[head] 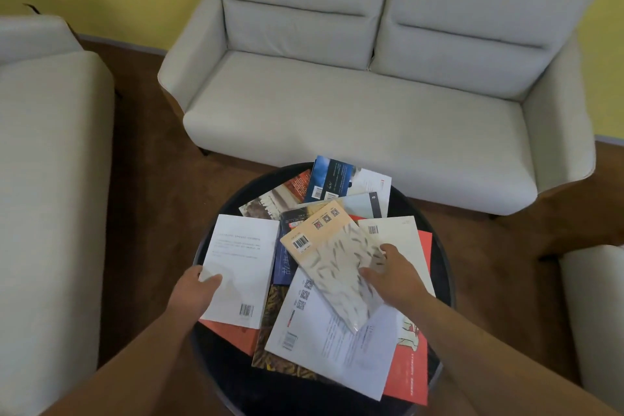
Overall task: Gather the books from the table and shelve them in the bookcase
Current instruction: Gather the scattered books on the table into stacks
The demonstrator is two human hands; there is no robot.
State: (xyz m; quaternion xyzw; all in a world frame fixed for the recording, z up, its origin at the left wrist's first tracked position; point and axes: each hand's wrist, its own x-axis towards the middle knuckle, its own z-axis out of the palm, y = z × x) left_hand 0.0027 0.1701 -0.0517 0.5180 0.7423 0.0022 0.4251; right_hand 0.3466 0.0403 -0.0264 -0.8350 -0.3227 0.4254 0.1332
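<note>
Several books lie scattered and overlapping on a round black table (442, 267). My left hand (194, 290) grips the near left edge of a white book (243, 257), thumb on its back cover. My right hand (393, 275) holds the right side of a beige book with a fish pattern (337, 260), which lies tilted over the pile. Under it are a large white book (334, 351), a red book (410, 371), a cream book (396, 230) and a dark blue book (329, 179) at the far side. No bookcase is in view.
A pale two-seat sofa (371, 105) stands just behind the table. Another pale seat (50, 179) fills the left side and a third piece (597, 314) sits at the right edge. Brown floor (152, 196) surrounds the table; the wall is yellow.
</note>
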